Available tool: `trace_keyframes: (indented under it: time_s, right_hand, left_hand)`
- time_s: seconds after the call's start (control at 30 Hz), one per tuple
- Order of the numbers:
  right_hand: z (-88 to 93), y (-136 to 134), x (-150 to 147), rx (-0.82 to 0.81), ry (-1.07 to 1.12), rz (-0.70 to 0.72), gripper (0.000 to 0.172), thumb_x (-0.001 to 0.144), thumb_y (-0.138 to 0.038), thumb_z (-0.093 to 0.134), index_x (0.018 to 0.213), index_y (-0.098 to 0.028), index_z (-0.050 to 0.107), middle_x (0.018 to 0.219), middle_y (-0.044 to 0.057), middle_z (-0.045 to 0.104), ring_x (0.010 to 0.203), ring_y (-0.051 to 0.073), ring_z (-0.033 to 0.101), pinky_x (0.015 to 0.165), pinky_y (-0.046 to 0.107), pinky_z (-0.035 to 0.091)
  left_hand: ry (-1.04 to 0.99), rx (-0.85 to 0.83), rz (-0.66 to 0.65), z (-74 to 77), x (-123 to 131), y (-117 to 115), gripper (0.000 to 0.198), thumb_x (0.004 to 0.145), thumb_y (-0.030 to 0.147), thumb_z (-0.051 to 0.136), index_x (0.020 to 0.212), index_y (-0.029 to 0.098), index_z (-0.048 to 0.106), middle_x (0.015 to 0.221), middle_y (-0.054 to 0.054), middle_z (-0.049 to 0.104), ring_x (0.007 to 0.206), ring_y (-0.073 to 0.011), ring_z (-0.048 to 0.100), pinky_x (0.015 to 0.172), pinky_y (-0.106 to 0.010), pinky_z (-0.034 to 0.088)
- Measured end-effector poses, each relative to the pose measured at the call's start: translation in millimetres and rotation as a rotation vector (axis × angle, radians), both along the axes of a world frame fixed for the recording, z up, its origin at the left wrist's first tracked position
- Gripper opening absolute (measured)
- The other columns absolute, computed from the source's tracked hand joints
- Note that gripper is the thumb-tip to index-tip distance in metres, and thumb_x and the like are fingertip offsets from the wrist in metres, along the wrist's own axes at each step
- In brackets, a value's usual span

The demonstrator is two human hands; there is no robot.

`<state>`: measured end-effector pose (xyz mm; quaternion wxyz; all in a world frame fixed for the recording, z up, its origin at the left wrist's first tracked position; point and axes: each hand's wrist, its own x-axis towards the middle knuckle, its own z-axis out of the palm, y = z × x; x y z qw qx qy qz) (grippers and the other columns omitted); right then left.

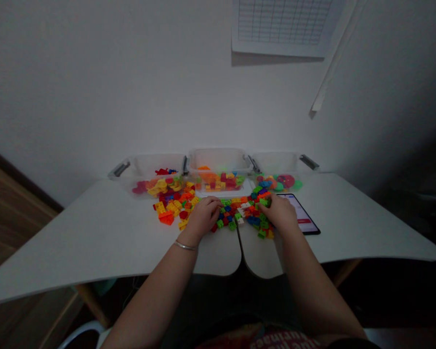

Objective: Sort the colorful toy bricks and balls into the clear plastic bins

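Observation:
Plastic building bricks [232,211] in green, red, orange, yellow and blue lie in a loose spread on the white table [105,232]. My left hand [203,216] rests palm down at the left side of the spread, its fingertips among the bricks. My right hand [279,213] is also palm down, its fingers over a cluster of green and red bricks [261,206]. Both hands hide the bricks beneath them, so I cannot tell whether either holds one. A bracelet [185,245] circles my left wrist.
Along the back edge stand three clear plastic bins with grey clips: the left bin [156,162], middle bin [218,160] and right bin [276,162], all holding coloured pieces. A black-framed tablet [298,213] lies to the right of my right hand. A wall rises behind.

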<state>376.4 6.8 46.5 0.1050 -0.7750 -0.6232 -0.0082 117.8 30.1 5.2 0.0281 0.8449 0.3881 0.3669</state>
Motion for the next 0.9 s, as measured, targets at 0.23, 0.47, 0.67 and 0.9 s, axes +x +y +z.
trace_keyframes:
  time_s: [0.23,0.47,0.67,0.9]
  right_hand:
    - [1.1,-0.1,-2.2,0.033,0.043,-0.024,0.038,0.085,-0.045,0.058,0.109,-0.017,0.061,0.105,0.013,0.07,0.099,0.03,0.065,0.077,0.037,0.047]
    - [-1.6,-0.4,-4.2,0.242,0.342,-0.024,0.043,0.083,-0.045,0.06,0.117,-0.019,0.059,0.112,0.011,0.069,0.099,0.027,0.065,0.081,0.037,0.049]
    - [-11.2,2.2,-29.7,0.38,0.65,0.195,0.056,0.078,-0.036,0.065,0.128,-0.014,0.053,0.112,0.012,0.068,0.084,0.021,0.066,0.08,0.036,0.053]
    - [-21.0,-3.0,-69.5,0.353,0.816,0.369,0.041,0.072,-0.027,0.069,0.111,-0.017,0.061,0.104,0.01,0.067,0.081,0.019,0.066,0.079,0.037,0.055]
  left_hand:
    - [0.003,-0.008,-0.003,-1.8,-0.2,0.9,0.018,0.088,0.014,0.051,0.097,0.019,0.065,0.106,-0.009,0.065,0.099,-0.0201,0.06,0.09,-0.039,0.052]
    - [0.028,-0.008,0.004,0.3,0.1,0.7,0.017,0.089,0.015,0.05,0.099,0.018,0.064,0.103,-0.009,0.066,0.097,-0.0201,0.061,0.089,-0.039,0.052]
    - [0.059,-0.07,0.035,2.4,1.0,-2.4,0.02,0.089,0.023,0.056,0.108,0.019,0.063,0.104,-0.009,0.069,0.1,-0.0229,0.063,0.09,-0.041,0.052]
    - [-0.025,-0.078,-0.036,3.3,1.1,-3.9,0.03,0.087,0.026,0.062,0.116,0.02,0.061,0.11,-0.008,0.069,0.104,-0.0221,0.064,0.091,-0.038,0.052]
